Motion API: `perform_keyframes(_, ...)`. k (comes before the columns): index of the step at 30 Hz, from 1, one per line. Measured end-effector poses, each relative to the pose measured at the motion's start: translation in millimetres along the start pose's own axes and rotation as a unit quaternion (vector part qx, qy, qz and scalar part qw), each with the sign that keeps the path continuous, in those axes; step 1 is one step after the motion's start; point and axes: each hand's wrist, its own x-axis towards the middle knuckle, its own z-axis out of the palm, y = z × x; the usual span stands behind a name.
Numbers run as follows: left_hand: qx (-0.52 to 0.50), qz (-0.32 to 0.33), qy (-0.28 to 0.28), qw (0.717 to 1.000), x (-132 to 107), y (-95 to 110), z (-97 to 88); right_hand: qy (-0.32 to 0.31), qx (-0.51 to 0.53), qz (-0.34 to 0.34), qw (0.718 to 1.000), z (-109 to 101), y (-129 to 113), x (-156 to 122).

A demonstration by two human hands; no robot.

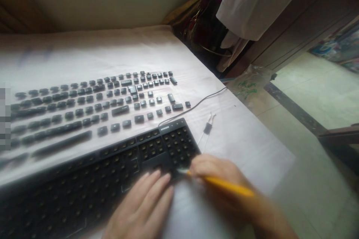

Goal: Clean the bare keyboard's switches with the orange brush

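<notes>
A black keyboard [70,190] with its keycaps off lies slanted across the front of the table, its bare key posts showing. My left hand [146,205] rests flat on its lower edge, fingers stretched out side by side. In my right hand [213,168], closed near the keyboard's right end, is a slim yellow-handled brush [227,185]. Its pale tip is blurred and meets the keyboard by the lower part of the number pad. Behind the keyboard, the loose black keycaps [120,110] are laid out in rows that follow a keyboard's layout.
A white cloth [252,149] covers the table, whose right edge drops to a tiled floor [303,89]. The keyboard's cable [196,102] runs over that edge. Right of the keyboard lies a small dark piece with pale prongs [208,128]. Pale fabric [252,3] hangs at the back right.
</notes>
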Motion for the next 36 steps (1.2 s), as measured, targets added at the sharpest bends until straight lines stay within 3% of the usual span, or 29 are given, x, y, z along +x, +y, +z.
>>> perform_keyframes(5,-0.01,-0.01,-0.019,1.0,-4.1,0.7,0.9,-0.038,0.017,0.009,0.999,-16.2,2.5,1.7)
perform_keyframes(10,-0.006,-0.011,-0.03,0.999,-4.6,-0.4,-0.6,0.004,0.02,0.007,1.0,-23.9,3.3,1.6)
perform_keyframes(16,0.01,0.015,-0.046,0.999,-4.8,-3.6,-6.7,0.122,0.03,0.03,0.992,-7.9,7.5,-2.6)
perform_keyframes(24,-0.017,-0.025,-0.015,0.999,-3.2,-0.3,-5.4,0.06,0.063,0.04,0.995,6.6,14.4,3.3)
perform_keyframes(29,-0.003,0.016,-0.034,0.999,-2.6,-1.8,-4.3,0.081,0.039,0.032,0.995,5.8,16.0,-0.4)
perform_keyframes(30,-0.003,0.002,-0.03,1.0,-3.6,-2.2,-1.7,0.086,0.037,0.03,0.995,5.6,16.6,-1.0)
perform_keyframes(32,-0.004,0.005,0.034,0.999,-6.0,-2.7,5.4,0.098,0.036,0.023,0.994,4.6,17.6,-1.0)
perform_keyframes(36,0.008,0.011,0.046,0.999,-9.6,-3.1,16.6,0.152,0.031,0.032,0.987,3.2,17.2,0.6)
